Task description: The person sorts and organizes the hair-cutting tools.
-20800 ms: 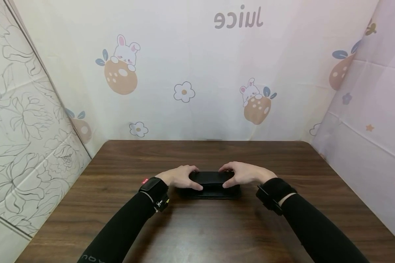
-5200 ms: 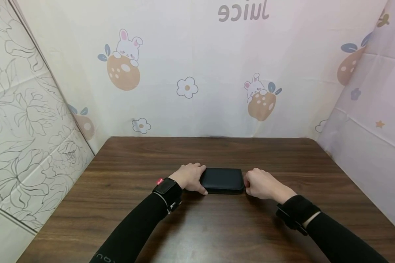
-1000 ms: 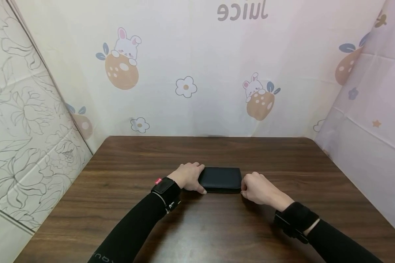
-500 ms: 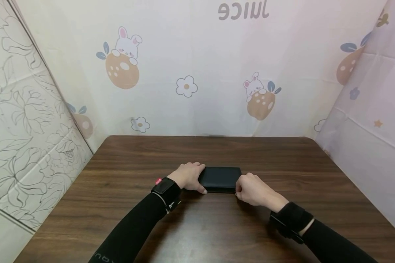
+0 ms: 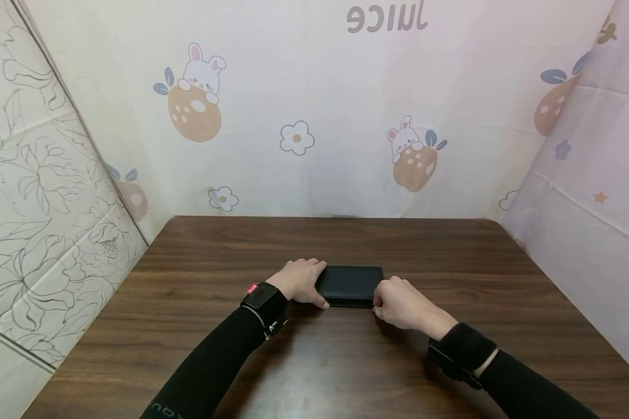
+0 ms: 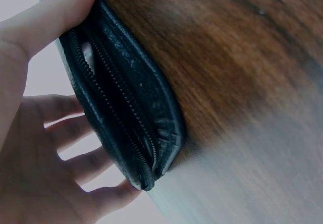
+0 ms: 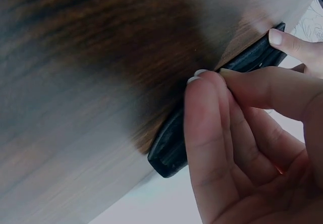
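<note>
A black zip-around wallet (image 5: 349, 283) lies flat, cover down, on the table. My left hand (image 5: 300, 283) holds its left end, thumb on the near edge and fingers spread round the far side. In the left wrist view the zipper teeth (image 6: 117, 77) are apart at this end, with something pale showing inside. My right hand (image 5: 406, 305) is at the near right corner. Thumb and fingertips pinch together on the zipper line, apparently at the zipper pull, which they hide. The right end of the wallet (image 7: 169, 151) looks closed in the right wrist view.
The brown wood-grain table (image 5: 325, 366) runs back to a printed curtain (image 5: 304, 75). More curtains stand on the left (image 5: 42, 192) and right (image 5: 597, 244). Both wrists wear black straps over black sleeves.
Since about 5 s ago my right hand has slid from the wallet's right side round to its near edge, moving left. Earlier the wallet lay with its cover raised under both hands. The left hand stays.
</note>
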### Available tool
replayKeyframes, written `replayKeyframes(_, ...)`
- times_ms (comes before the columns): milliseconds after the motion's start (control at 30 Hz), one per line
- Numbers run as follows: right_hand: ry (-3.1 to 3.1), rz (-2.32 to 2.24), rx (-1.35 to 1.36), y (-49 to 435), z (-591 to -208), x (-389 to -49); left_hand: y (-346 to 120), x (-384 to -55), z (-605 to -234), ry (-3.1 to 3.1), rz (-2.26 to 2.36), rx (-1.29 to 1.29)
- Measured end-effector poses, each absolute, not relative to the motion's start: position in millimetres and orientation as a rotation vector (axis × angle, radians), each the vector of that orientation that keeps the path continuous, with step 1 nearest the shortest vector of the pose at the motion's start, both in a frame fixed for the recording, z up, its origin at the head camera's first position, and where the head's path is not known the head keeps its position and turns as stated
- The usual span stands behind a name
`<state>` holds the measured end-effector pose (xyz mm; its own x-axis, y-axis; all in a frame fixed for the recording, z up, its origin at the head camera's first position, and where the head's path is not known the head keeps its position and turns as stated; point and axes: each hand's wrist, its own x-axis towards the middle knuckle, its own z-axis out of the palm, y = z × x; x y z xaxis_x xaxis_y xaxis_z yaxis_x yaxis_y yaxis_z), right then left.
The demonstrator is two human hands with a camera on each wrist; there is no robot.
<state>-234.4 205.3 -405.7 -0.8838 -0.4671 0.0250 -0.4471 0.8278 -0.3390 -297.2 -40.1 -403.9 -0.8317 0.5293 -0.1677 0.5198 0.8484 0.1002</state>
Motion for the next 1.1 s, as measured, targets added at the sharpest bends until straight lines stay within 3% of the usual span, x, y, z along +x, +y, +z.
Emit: replayKeyframes(1100,2.969,-0.521,-0.71,195.8,-404.0,-231.8,-40.5,-297.1,-402.6,2.825,0.087,0.809)
